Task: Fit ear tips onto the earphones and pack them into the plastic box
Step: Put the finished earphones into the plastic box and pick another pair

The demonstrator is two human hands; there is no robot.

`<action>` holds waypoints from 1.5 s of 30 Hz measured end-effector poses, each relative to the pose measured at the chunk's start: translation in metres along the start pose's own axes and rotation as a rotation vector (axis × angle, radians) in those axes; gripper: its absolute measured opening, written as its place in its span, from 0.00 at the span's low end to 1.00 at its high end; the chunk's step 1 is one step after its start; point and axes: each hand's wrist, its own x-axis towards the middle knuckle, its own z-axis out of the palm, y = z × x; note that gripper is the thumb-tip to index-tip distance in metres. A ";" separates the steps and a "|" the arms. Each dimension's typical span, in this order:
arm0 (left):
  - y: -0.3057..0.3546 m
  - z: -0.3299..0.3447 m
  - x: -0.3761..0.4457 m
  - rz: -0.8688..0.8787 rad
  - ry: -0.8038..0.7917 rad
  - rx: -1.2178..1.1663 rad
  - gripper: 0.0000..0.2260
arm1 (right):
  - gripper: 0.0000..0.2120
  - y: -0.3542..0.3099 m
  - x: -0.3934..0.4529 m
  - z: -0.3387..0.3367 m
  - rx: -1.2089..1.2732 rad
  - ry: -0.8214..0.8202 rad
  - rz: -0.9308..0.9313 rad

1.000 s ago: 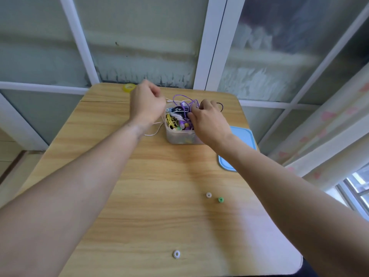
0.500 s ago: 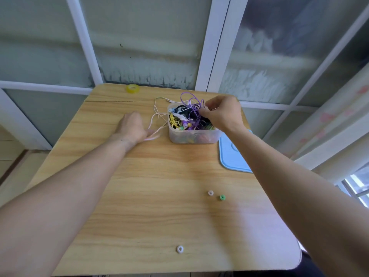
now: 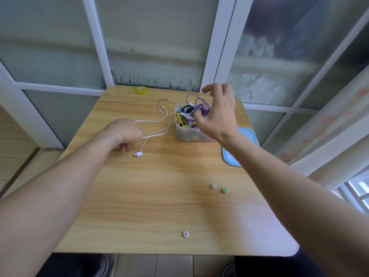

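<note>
Left hand (image 3: 124, 132) is low over the table (image 3: 151, 198), fingers curled, gripping the white earphone cable (image 3: 157, 134). The cable runs from that hand back to the plastic box (image 3: 189, 134), looping across the wood on the way; one white earbud (image 3: 138, 154) hangs off the cable and lies on the table just in front of the left hand. Whether a tip is fitted on it — cannot tell, too small.

Right hand (image 3: 216, 114) hovers over the box, fingers spread and loosely bent, holding nothing that can be made out. It hides the box's right part.

The box sits at the far middle of the table, uncovered, packed with tangled earphones — purple cable (image 3: 196, 100) loops rise above the rim, with yellow and black cable lower down.

Blue lid (image 3: 245, 144) lies flat just right of the box, partly under the right forearm.

Loose ear tips on the near half of the table: a pale tip (image 3: 214, 186) and a green tip (image 3: 225, 190) just beside each other, and a white tip (image 3: 185, 234) well apart, near the front edge.

Yellow tape roll (image 3: 142, 90) at the far left edge.
</note>
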 end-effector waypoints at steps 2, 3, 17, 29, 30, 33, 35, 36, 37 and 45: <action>0.003 -0.003 -0.012 0.036 -0.174 -0.091 0.12 | 0.19 -0.013 -0.011 0.004 -0.039 0.016 -0.174; 0.005 -0.005 -0.018 0.065 -0.262 -0.096 0.11 | 0.20 -0.019 -0.016 0.009 -0.058 -0.021 -0.239; 0.013 -0.014 -0.056 0.342 -0.425 -0.150 0.12 | 0.11 -0.041 -0.064 0.039 -0.206 -0.874 -0.157; 0.020 0.043 -0.029 0.522 -0.018 -0.196 0.23 | 0.19 -0.030 -0.087 0.013 0.400 -1.110 0.275; 0.023 0.048 -0.030 0.514 -0.032 -0.263 0.20 | 0.20 -0.028 -0.087 0.013 0.365 -1.102 0.274; 0.029 0.059 -0.027 0.548 0.008 -0.388 0.07 | 0.16 -0.022 -0.085 0.009 0.271 -1.056 0.335; 0.032 0.059 -0.029 0.594 0.048 -0.392 0.05 | 0.12 -0.020 -0.082 0.006 0.229 -0.999 0.411; 0.034 0.057 -0.031 0.616 0.051 -0.381 0.06 | 0.11 -0.018 -0.080 0.005 0.226 -0.963 0.446; 0.035 0.054 -0.034 0.632 0.043 -0.386 0.07 | 0.08 -0.017 -0.078 0.005 0.246 -0.917 0.483; 0.017 0.029 -0.051 0.522 -0.468 -0.354 0.10 | 0.25 -0.020 -0.053 0.008 0.783 -0.709 0.717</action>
